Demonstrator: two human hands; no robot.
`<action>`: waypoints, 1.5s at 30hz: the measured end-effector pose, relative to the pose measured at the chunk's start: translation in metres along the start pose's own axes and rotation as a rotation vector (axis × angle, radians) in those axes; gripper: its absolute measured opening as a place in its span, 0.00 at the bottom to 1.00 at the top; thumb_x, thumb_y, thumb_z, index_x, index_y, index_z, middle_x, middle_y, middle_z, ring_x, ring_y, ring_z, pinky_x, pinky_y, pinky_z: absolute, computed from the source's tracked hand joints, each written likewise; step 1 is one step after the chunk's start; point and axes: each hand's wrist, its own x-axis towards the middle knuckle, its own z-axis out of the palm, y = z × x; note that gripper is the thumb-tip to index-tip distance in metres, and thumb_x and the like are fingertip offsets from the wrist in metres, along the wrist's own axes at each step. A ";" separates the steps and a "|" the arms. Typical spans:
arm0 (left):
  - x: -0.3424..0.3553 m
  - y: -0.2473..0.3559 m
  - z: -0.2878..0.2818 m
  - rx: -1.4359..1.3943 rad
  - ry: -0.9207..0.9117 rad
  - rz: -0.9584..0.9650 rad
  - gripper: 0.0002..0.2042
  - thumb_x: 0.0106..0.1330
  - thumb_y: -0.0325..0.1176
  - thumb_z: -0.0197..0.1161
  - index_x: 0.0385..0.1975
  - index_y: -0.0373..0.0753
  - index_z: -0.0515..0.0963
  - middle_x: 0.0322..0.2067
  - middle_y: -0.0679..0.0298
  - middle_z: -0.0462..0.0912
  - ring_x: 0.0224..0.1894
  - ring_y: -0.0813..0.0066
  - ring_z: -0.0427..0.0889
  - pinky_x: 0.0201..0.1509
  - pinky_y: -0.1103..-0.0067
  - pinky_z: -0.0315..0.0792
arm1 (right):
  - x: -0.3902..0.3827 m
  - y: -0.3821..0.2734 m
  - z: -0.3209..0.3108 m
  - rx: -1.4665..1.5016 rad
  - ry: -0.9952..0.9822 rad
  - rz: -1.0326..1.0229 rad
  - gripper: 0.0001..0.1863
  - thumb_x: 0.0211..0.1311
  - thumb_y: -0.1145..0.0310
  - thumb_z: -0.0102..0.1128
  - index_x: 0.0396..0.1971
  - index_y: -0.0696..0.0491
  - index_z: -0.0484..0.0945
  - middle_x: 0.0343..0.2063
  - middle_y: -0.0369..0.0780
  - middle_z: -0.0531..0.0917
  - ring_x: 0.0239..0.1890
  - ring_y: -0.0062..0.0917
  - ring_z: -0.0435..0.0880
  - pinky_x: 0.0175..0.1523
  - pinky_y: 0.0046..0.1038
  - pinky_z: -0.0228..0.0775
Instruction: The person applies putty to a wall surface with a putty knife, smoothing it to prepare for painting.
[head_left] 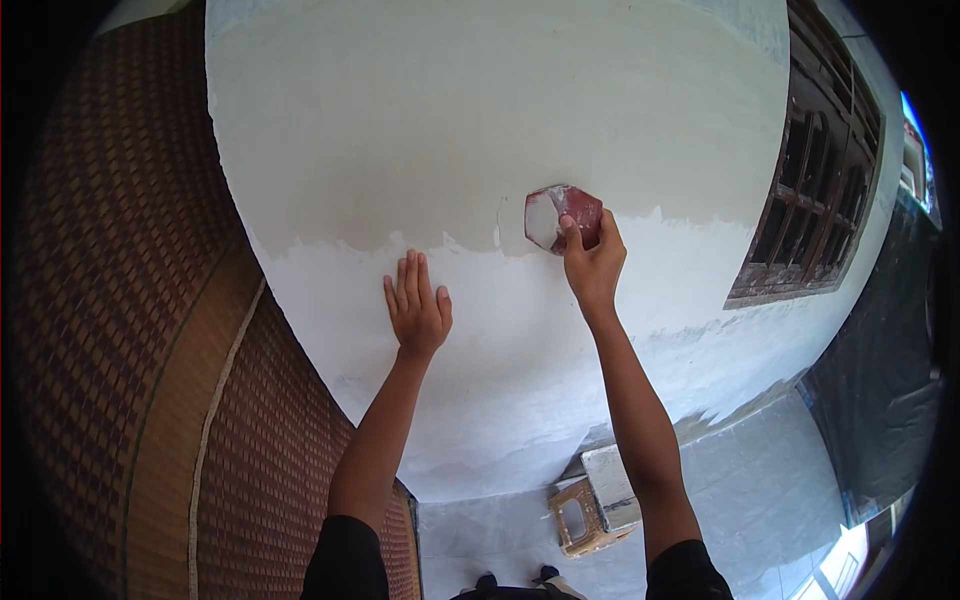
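In front of me stands a wall (480,130), greyish in its upper part and whiter below a ragged line. My left hand (415,310) lies flat against the white part, just under that line, fingers stretched out and holding nothing. My right hand (594,262) grips a dark red hexagonal piece (580,212) by its right side, the thumb across its face. White paste-like smears cover much of the piece's left part. It is at the wall near the ragged line; whether it touches the surface I cannot tell. Left of it runs a small whitish streak (497,236).
A woven brown panel (110,250) borders the wall on the left. On the right is a dark wooden window (815,190). Below, a stained stool (575,520) and a whitish box-like block (612,485) stand on the grey floor (740,500). Dark sheeting (880,370) hangs at far right.
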 end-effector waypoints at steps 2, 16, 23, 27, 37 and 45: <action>0.001 0.001 0.001 0.007 0.012 -0.012 0.26 0.71 0.38 0.45 0.65 0.30 0.63 0.67 0.54 0.64 0.71 0.61 0.59 0.74 0.59 0.47 | 0.006 0.005 -0.008 -0.014 0.020 -0.012 0.13 0.61 0.70 0.64 0.42 0.60 0.76 0.31 0.45 0.85 0.33 0.29 0.85 0.43 0.28 0.74; -0.001 0.002 0.004 0.006 0.024 -0.015 0.26 0.71 0.38 0.45 0.66 0.31 0.62 0.67 0.54 0.63 0.71 0.61 0.58 0.74 0.58 0.47 | 0.011 0.011 -0.051 0.247 0.111 0.072 0.12 0.66 0.68 0.61 0.43 0.60 0.75 0.36 0.39 0.82 0.38 0.20 0.80 0.47 0.23 0.72; -0.001 -0.001 0.003 -0.007 0.000 0.015 0.27 0.70 0.37 0.45 0.67 0.28 0.58 0.68 0.49 0.60 0.71 0.55 0.55 0.74 0.55 0.43 | -0.002 -0.012 0.007 0.136 -0.104 -0.031 0.13 0.63 0.70 0.63 0.43 0.60 0.75 0.34 0.43 0.85 0.35 0.23 0.84 0.43 0.25 0.75; -0.002 -0.001 0.003 -0.001 -0.012 0.009 0.27 0.70 0.37 0.45 0.67 0.28 0.58 0.68 0.49 0.60 0.72 0.55 0.55 0.74 0.56 0.43 | 0.001 -0.019 0.015 0.069 -0.115 -0.028 0.13 0.63 0.70 0.63 0.43 0.60 0.76 0.32 0.45 0.85 0.34 0.26 0.85 0.42 0.26 0.75; -0.002 -0.003 0.003 -0.014 -0.015 0.009 0.27 0.71 0.37 0.45 0.67 0.28 0.58 0.68 0.49 0.60 0.72 0.56 0.54 0.74 0.56 0.42 | 0.021 -0.009 -0.010 -0.030 0.037 -0.006 0.11 0.61 0.70 0.62 0.40 0.60 0.77 0.31 0.44 0.85 0.33 0.28 0.85 0.43 0.28 0.74; -0.001 0.002 0.003 -0.004 -0.015 0.009 0.28 0.70 0.37 0.45 0.67 0.28 0.57 0.68 0.50 0.59 0.72 0.56 0.54 0.74 0.56 0.42 | 0.037 0.030 -0.072 0.181 0.210 0.134 0.12 0.64 0.69 0.62 0.43 0.60 0.76 0.39 0.40 0.82 0.40 0.22 0.79 0.47 0.27 0.72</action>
